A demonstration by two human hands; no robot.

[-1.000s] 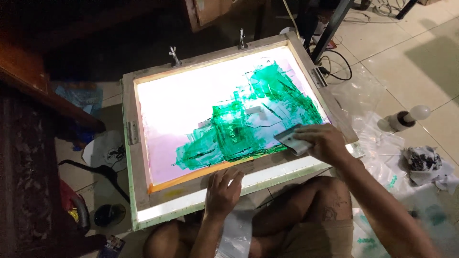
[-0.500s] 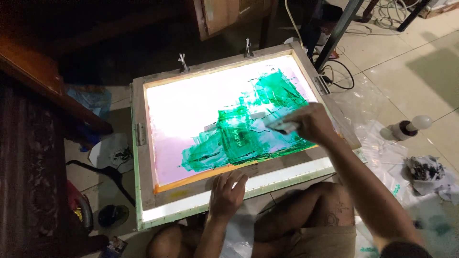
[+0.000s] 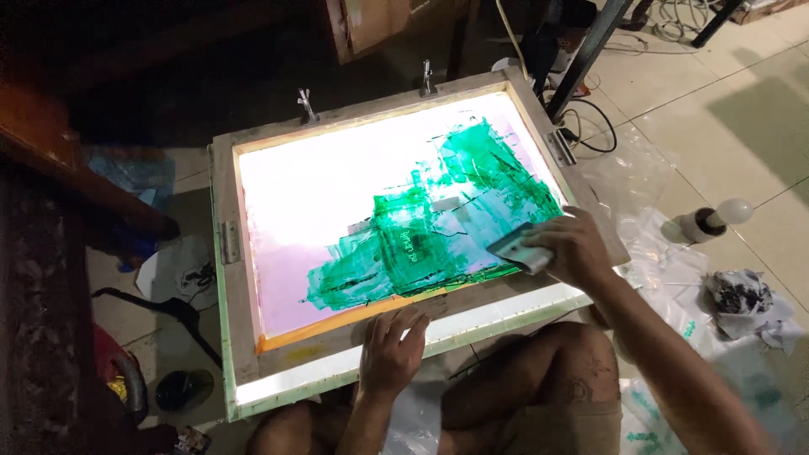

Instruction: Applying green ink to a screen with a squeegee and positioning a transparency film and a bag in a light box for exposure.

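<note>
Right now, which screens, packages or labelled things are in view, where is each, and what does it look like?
Printing screen: centre, wooden frame, backlit white and pink mesh smeared with green ink; right hand holds a scraper on it, left hand rests on its near edge.
Small bottle: right, on the floor tiles, dark with a white cap.
Cardboard box: top, brown, partly cut off.

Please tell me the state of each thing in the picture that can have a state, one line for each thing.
Screen frame: lying flat, lit from below.
Green ink: smeared across the mesh, patchy.
Scraper: gripped, edge on the mesh.
Right hand: closed on the scraper.
Left hand: flat on the frame's near edge.
Bottle: lying on the floor.
Rag: crumpled, stained.
</note>
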